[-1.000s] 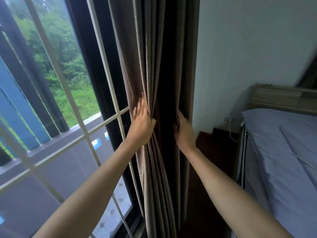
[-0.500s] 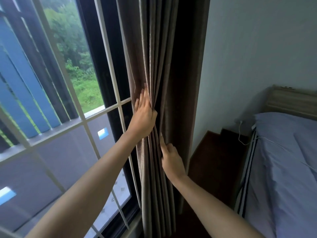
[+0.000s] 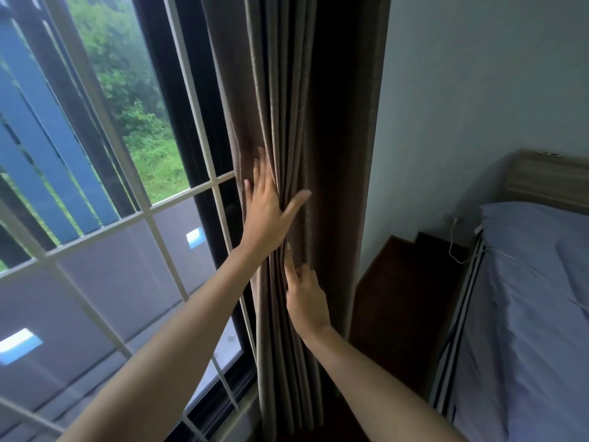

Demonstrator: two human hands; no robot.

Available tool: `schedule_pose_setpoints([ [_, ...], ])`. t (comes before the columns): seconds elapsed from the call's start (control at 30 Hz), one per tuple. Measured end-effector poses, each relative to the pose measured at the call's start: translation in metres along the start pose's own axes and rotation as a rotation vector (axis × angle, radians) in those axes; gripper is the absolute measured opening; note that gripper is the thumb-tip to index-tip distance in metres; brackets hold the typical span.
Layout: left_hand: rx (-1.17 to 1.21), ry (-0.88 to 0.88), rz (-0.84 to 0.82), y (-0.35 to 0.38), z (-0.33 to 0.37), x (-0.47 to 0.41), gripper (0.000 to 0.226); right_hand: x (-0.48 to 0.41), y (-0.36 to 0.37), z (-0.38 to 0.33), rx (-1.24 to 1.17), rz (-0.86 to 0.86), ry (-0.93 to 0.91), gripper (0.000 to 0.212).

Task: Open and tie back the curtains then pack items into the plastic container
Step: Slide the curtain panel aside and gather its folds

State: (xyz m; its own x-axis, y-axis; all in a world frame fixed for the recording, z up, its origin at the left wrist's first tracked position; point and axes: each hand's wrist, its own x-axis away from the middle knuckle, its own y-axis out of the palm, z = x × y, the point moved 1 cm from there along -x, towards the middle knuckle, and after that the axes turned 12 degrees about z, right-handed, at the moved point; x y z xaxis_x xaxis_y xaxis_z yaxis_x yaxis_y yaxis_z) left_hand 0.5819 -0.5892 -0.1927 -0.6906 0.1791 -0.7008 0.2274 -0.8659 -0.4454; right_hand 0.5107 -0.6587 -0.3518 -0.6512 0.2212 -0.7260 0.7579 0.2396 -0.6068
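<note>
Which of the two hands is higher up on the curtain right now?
The left hand, spread flat with fingers open near the window; the right hand sits lower on the curtain, fingertips in the folds.

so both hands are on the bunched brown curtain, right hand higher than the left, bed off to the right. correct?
Not quite. The head view shows the left hand higher, spread flat on the bunched brown curtain, and the right hand below it, fingers touching the folds. Both hands are on the curtain, and the bed is off to the right.
</note>
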Motion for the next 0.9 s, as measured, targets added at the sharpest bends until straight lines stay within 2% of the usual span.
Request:
schedule_pose_setpoints([
  [0.2,-0.083,0.006,-0.049,0.0,-0.004,-0.006,0.076,0.002,-0.006,0.005,-0.103,-0.135,-0.109,0.076],
  [0.23,-0.08,0.01,-0.054,0.0,-0.006,-0.007,0.074,-0.004,-0.013,0.009,-0.13,-0.071,-0.13,0.068],
  [0.33,-0.068,0.027,-0.053,0.001,-0.01,-0.007,0.07,-0.034,-0.039,0.029,-0.135,0.298,-0.208,0.047],
  [0.4,-0.069,0.027,-0.048,0.002,-0.009,-0.007,0.069,-0.068,-0.057,0.044,-0.13,0.442,-0.182,0.047],
  [0.47,-0.064,0.021,-0.052,0.004,-0.008,-0.007,0.069,-0.105,-0.071,0.059,-0.156,0.49,-0.077,0.056],
  [0.6,-0.039,0.014,-0.061,0.005,-0.005,-0.007,0.074,-0.16,-0.085,0.088,-0.306,0.383,0.238,0.08],
  [0.9,-0.046,0.013,-0.075,0.0,-0.008,-0.007,0.073,-0.137,-0.072,0.075,-0.302,0.175,0.146,0.063],
])
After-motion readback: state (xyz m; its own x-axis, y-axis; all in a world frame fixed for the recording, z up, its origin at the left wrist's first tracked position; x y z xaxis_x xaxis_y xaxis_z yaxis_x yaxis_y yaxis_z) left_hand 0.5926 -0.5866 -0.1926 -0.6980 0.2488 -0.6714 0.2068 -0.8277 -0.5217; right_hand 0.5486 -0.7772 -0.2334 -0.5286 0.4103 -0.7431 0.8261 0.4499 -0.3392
